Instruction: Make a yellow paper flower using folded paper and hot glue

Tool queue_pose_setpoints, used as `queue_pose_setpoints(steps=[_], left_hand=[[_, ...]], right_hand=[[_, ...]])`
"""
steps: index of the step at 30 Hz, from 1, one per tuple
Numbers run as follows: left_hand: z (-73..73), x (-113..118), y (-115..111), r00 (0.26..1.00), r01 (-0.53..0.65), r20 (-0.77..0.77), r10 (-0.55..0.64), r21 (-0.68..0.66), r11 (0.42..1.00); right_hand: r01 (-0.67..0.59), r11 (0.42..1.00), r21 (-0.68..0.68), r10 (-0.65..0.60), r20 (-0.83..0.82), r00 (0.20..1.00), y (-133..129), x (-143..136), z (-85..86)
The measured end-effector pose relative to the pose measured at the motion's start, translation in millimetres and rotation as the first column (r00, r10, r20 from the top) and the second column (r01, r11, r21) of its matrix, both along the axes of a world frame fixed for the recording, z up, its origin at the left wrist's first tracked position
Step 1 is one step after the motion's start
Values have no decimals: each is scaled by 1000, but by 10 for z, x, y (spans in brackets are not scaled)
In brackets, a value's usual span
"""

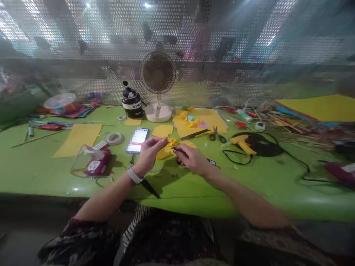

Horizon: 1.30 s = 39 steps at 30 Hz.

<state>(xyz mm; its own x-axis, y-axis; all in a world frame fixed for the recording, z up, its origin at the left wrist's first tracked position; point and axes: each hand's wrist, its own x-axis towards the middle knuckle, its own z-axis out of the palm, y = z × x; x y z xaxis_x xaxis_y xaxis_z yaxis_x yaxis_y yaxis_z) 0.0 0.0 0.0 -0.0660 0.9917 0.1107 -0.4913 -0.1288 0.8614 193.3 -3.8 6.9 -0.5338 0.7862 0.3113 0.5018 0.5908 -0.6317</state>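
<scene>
- My left grip (148, 156) is narrow, thumb and fingertips pinching one yellow paper piece (169, 147).
- My right grip (193, 159) is closed on one small dark tool (174, 149), its tip at that paper; the rest of it hides in my fingers.
- The piece is between my two hands, above the green counter (191, 192).
- One phone (141, 136) lies just beyond my left hand.
- Two tape rolls, one larger (119, 141) and one smaller (121, 118), lie to the left.
- One pair of scissors (215, 131) and one yellow glue gun (242, 143) lie to the right.
- One fan (158, 72) stands behind.
- Several yellow paper flowers sit on one yellow sheet (216, 120); I cannot count them exactly.
</scene>
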Motion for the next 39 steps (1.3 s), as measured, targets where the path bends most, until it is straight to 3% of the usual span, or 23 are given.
queue_pose_setpoints(steps=[5,11,21,29,39], left_hand=[[50,-53,80,994,-102,31,101,40,994],[37,-62,67,1000,1,18,-2,31,1000],[-57,-59,73,999,46,8,-47,52,998],[-45,-40,57,999,49,6,-50,60,997],[-35,-19,37,999,42,-9,-42,42,998]], right_hand=[[7,1000,-5,-7,9,1000,5,9,36],[16,1000,3,-16,-13,1000,3,9,52],[20,1000,12,-20,-27,999,1,9,22],[28,999,24,-27,-18,999,-12,-1,27],[123,974,189,-116,-44,992,-5,-1,-29]])
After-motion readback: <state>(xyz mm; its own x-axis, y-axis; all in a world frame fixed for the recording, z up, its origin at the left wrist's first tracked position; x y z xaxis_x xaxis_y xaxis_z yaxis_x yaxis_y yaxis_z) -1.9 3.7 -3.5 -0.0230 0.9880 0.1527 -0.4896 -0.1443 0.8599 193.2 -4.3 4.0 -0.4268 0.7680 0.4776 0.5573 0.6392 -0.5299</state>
